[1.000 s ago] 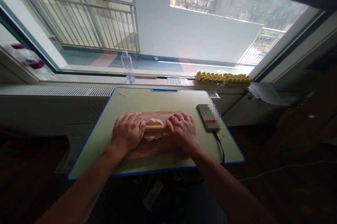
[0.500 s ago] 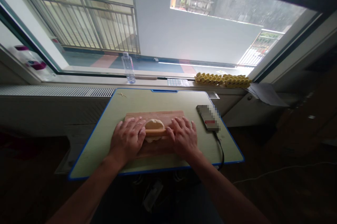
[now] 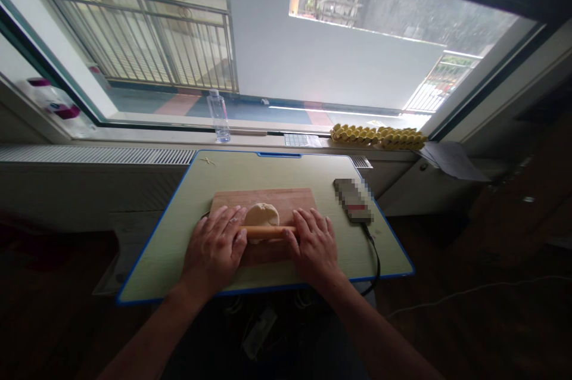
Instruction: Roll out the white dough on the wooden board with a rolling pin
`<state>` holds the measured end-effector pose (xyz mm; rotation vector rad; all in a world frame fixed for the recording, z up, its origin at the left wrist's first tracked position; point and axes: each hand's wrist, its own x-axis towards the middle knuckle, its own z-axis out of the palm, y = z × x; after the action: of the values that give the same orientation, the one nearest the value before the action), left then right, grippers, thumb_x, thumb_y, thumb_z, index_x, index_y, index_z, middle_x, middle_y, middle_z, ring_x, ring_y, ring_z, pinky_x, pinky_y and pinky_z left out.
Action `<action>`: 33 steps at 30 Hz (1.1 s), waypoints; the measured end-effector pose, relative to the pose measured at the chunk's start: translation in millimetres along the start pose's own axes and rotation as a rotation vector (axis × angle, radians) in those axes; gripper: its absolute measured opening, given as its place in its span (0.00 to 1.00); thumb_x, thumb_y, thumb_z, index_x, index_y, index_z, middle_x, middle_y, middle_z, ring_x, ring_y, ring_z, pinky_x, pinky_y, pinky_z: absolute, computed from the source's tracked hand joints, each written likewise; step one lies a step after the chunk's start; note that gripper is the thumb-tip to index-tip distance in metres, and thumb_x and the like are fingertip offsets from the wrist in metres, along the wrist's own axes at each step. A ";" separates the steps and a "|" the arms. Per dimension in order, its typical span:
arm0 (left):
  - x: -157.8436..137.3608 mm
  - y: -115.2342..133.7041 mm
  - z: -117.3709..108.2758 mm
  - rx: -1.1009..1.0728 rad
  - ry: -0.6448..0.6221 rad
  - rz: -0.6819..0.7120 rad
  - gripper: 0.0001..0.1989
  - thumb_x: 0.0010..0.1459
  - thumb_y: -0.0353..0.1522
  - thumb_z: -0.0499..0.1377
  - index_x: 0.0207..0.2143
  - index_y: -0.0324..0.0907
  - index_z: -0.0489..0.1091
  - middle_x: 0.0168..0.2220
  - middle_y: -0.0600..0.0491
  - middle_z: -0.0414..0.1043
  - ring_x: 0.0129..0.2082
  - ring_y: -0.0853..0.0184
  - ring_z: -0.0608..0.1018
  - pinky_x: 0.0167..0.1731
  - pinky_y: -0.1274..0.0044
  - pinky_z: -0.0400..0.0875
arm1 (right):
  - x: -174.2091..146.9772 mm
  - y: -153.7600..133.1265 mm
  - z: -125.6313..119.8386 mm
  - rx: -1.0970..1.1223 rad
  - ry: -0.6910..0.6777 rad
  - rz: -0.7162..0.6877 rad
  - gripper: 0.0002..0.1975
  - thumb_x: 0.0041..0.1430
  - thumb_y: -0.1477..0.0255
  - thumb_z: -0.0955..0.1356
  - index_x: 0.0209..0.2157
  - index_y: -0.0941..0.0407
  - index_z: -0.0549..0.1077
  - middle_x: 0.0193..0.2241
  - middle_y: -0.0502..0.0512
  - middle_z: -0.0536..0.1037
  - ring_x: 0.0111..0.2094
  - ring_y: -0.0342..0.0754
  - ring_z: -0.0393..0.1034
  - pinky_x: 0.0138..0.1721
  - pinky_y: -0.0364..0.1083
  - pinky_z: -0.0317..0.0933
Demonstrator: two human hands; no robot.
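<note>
I see just one head cam here, above and behind the fingers (image 3: pixel 318 220), pretty close, tilted forward and down, window (image 3: pixel 277 58) beyond them.

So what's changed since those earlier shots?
The rolling pin has moved toward the person, along with the left hand and right hand; more dough shows beyond it. Neither hand let go. The wooden board, phone and clear bottle stayed put.

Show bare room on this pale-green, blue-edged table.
Free: table between rectangular wooden board and blue handle slot; also left of left hand. Crowded: the board, under that hand, right hand, wooden rolling pin and pale round dough.
</note>
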<state>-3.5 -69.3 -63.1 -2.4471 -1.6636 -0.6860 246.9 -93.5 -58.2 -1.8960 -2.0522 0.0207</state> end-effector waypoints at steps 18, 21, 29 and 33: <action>26.1 8.3 -6.1 0.029 -0.135 -0.159 0.27 0.73 0.42 0.47 0.66 0.49 0.74 0.69 0.46 0.73 0.71 0.48 0.71 0.70 0.46 0.59 | 26.9 -1.9 -8.2 -0.025 -0.107 0.022 0.30 0.81 0.51 0.56 0.70 0.51 0.71 0.71 0.59 0.70 0.76 0.63 0.53 0.74 0.71 0.43; 32.3 7.1 -6.3 0.032 -0.167 -0.172 0.27 0.73 0.42 0.47 0.65 0.49 0.75 0.68 0.46 0.74 0.71 0.48 0.72 0.70 0.45 0.59 | 32.1 -1.5 -8.0 -0.031 -0.111 0.017 0.30 0.81 0.50 0.56 0.70 0.50 0.71 0.71 0.58 0.70 0.76 0.64 0.54 0.74 0.70 0.45; 39.3 5.2 -6.4 0.021 -0.200 -0.177 0.28 0.74 0.42 0.45 0.65 0.47 0.76 0.68 0.45 0.73 0.71 0.47 0.71 0.69 0.41 0.58 | 43.6 -5.1 -13.8 -0.063 -0.154 0.014 0.32 0.80 0.49 0.55 0.72 0.50 0.69 0.74 0.57 0.66 0.77 0.67 0.50 0.73 0.72 0.44; 43.4 3.1 -3.9 0.031 -0.173 -0.170 0.28 0.73 0.41 0.45 0.62 0.49 0.78 0.68 0.46 0.74 0.70 0.47 0.72 0.69 0.42 0.60 | 53.1 -5.9 -14.3 -0.079 -0.171 0.022 0.32 0.79 0.47 0.56 0.71 0.47 0.70 0.74 0.57 0.66 0.77 0.66 0.50 0.73 0.73 0.44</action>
<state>11.1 -34.6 -40.9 -2.4248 -1.9482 -0.4735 242.5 -45.9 -30.6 -2.0278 -2.1721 0.1118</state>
